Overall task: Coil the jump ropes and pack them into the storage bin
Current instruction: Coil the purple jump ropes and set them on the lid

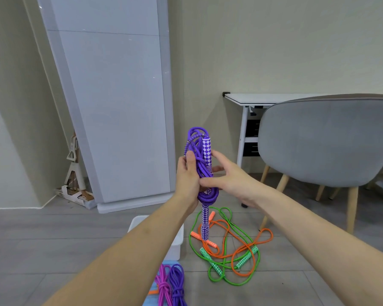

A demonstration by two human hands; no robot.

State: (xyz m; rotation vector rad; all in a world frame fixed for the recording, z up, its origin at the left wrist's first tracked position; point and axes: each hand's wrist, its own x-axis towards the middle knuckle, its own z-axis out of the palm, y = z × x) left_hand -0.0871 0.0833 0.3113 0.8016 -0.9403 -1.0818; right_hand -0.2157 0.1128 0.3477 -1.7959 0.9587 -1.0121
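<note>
My left hand (187, 180) grips a coiled purple jump rope (201, 160) held upright in front of me. One patterned handle sticks up and the other hangs down below the coil. My right hand (228, 175) has its fingers spread, and their tips touch the wrap of rope around the bundle's middle. On the floor below lie a loose green jump rope (221, 268) and a loose orange jump rope (252, 244), tangled together. A white storage bin (177, 241) stands on the floor, mostly hidden behind my left forearm.
A coiled pink rope (163, 283) and a coiled purple rope (177, 283) lie on something blue at the bottom edge. A grey chair (323, 140) with wooden legs and a white desk (252, 99) stand at the right. A tall grey panel (117, 107) leans against the wall.
</note>
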